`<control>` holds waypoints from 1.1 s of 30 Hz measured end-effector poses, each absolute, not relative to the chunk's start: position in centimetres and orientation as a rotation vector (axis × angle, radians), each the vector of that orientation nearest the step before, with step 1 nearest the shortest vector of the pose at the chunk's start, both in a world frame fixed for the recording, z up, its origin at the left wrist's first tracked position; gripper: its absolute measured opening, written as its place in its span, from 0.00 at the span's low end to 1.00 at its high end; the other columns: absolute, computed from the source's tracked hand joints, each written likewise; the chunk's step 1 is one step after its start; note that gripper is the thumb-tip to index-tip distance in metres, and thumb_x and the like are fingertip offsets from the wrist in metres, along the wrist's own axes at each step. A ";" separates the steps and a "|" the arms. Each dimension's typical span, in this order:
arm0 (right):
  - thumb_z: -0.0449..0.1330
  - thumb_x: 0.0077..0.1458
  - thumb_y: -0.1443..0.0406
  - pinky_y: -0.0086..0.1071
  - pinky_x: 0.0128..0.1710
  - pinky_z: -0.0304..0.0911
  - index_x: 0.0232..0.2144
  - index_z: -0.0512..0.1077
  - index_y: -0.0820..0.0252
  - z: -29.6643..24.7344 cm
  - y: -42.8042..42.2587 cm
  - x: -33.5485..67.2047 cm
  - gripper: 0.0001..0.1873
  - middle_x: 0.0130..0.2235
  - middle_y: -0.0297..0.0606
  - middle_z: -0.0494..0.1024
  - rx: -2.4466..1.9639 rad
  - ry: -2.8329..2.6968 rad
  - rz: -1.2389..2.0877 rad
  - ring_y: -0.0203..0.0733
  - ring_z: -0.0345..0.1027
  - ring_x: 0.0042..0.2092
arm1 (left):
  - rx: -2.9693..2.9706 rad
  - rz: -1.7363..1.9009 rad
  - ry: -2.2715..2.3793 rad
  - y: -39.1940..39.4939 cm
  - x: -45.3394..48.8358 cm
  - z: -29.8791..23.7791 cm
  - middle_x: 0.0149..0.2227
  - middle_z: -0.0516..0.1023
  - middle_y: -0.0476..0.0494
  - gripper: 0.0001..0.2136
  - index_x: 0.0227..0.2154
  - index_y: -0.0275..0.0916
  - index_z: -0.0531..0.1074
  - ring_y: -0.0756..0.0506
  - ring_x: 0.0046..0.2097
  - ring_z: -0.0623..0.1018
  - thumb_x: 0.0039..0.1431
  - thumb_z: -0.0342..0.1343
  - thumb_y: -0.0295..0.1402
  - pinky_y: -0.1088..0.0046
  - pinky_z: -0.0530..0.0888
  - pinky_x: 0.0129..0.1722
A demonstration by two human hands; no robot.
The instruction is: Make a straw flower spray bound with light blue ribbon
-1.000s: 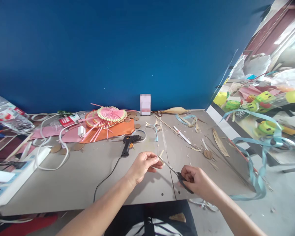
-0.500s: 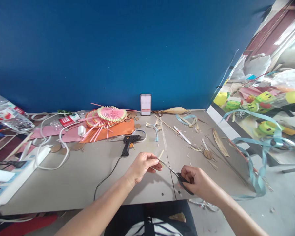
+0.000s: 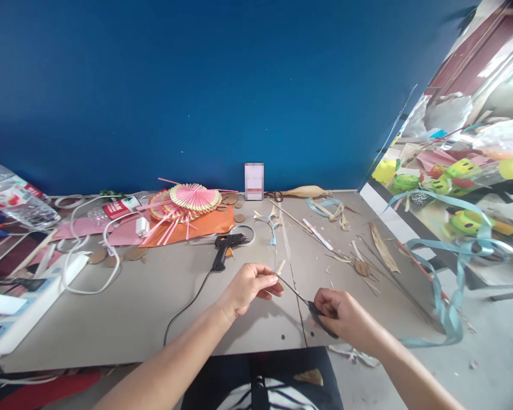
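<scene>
Black-handled scissors (image 3: 318,319) are in my right hand (image 3: 341,312), its fingers wrapped through the grips. Their thin blades point up and left, with the tips at the fingertips of my left hand (image 3: 253,287). That left hand is closed in a pinch on a small pale strip (image 3: 281,267), which looks like dried husk; a short end sticks up past the fingers. Both hands are just above the grey table, near its front edge. How far the strip runs inside the fingers is hidden.
Behind my left hand lies a black glue gun (image 3: 224,250) with its cord. Pink paper fans (image 3: 194,197) rest on orange paper at the back left. A white power strip (image 3: 34,302) is far left. Light-blue ribbon (image 3: 453,296) hangs over the right edge, near a dried husk (image 3: 385,249).
The scissor blades have come together into a single dark line. Both hands stay almost in place, with the left still pinching the strip.
</scene>
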State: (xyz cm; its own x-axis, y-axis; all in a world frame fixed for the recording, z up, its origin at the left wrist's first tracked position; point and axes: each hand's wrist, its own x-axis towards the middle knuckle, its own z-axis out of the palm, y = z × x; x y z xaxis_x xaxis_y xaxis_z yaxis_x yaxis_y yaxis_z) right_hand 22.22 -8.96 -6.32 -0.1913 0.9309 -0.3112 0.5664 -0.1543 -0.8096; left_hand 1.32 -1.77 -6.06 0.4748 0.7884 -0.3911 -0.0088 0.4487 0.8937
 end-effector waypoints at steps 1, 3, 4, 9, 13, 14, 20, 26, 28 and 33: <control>0.58 0.42 0.56 0.23 0.19 0.41 0.20 0.57 0.60 -6.5 -8.9 22.1 0.16 0.16 0.23 0.52 -1.679 -1.696 1.309 0.28 0.42 0.20 | 0.980 0.602 0.949 -1.7 1.4 -6.2 0.23 0.76 0.43 0.07 0.22 0.34 0.68 0.48 0.28 0.76 0.42 0.57 0.34 0.78 0.67 0.24; 0.57 0.43 0.56 0.23 0.19 0.42 0.20 0.57 0.60 -7.0 -8.7 21.9 0.15 0.15 0.24 0.54 -1.640 -1.598 1.371 0.28 0.45 0.19 | 0.941 0.619 0.939 -1.7 1.4 -6.5 0.24 0.76 0.43 0.08 0.22 0.33 0.68 0.47 0.28 0.76 0.42 0.57 0.33 0.80 0.67 0.22; 0.56 0.44 0.56 0.23 0.19 0.43 0.20 0.57 0.60 -7.2 -8.6 21.8 0.15 0.15 0.24 0.57 -1.623 -1.547 1.396 0.28 0.47 0.18 | 0.904 0.637 0.938 -1.7 1.5 -6.7 0.24 0.76 0.43 0.08 0.22 0.33 0.68 0.47 0.28 0.76 0.42 0.57 0.33 0.80 0.67 0.21; 0.53 0.45 0.55 0.24 0.19 0.44 0.21 0.59 0.60 -7.7 -8.5 22.3 0.14 0.16 0.29 0.64 -1.861 -1.619 1.183 0.30 0.51 0.18 | 0.676 0.746 0.916 -1.8 1.5 -7.3 0.26 0.76 0.44 0.06 0.23 0.35 0.69 0.49 0.30 0.76 0.42 0.57 0.32 0.81 0.69 0.20; 0.54 0.44 0.58 0.26 0.21 0.44 0.22 0.62 0.58 -7.7 -8.7 24.0 0.10 0.20 0.33 0.68 -2.279 -1.865 0.556 0.35 0.58 0.23 | 0.610 0.764 0.906 -1.8 1.4 -7.5 0.26 0.75 0.45 0.05 0.22 0.35 0.71 0.50 0.29 0.75 0.43 0.56 0.32 0.82 0.69 0.19; 0.54 0.45 0.58 0.26 0.21 0.44 0.23 0.62 0.57 -7.7 -8.7 24.5 0.09 0.21 0.34 0.69 -2.358 -1.906 0.457 0.37 0.61 0.24 | 0.592 0.770 0.908 -1.7 1.3 -7.6 0.26 0.75 0.45 0.05 0.22 0.35 0.71 0.50 0.29 0.75 0.43 0.56 0.32 0.82 0.69 0.19; 0.53 0.45 0.61 0.28 0.21 0.42 0.24 0.65 0.58 -7.5 -8.6 25.8 0.06 0.27 0.39 0.72 -2.439 -2.178 0.258 0.42 0.66 0.29 | 0.452 0.763 0.930 -1.7 1.6 -7.6 0.23 0.73 0.47 0.05 0.21 0.34 0.71 0.51 0.27 0.74 0.42 0.57 0.31 0.82 0.68 0.18; 0.59 0.37 0.63 0.28 0.20 0.39 0.22 0.66 0.59 -6.5 -7.4 26.8 0.06 0.20 0.34 0.68 -2.334 -2.374 0.527 0.38 0.62 0.23 | 0.422 0.751 0.943 -2.2 1.8 -7.5 0.21 0.71 0.50 0.04 0.20 0.35 0.69 0.52 0.25 0.73 0.42 0.58 0.30 0.82 0.68 0.18; 0.61 0.34 0.63 0.28 0.20 0.39 0.22 0.67 0.59 -6.1 -6.9 27.6 0.09 0.20 0.33 0.67 -2.255 -2.388 0.650 0.36 0.60 0.22 | 0.415 0.751 0.926 -2.3 1.7 -7.6 0.21 0.71 0.50 0.04 0.21 0.35 0.69 0.53 0.25 0.73 0.41 0.58 0.29 0.82 0.68 0.18; 0.61 0.35 0.64 0.27 0.21 0.45 0.26 0.68 0.59 -4.6 -5.9 27.5 0.11 0.22 0.32 0.70 -2.103 -2.273 0.881 0.35 0.59 0.23 | 0.437 0.753 0.901 -2.4 1.7 -7.8 0.21 0.71 0.51 0.04 0.22 0.36 0.67 0.52 0.26 0.73 0.40 0.57 0.28 0.82 0.68 0.19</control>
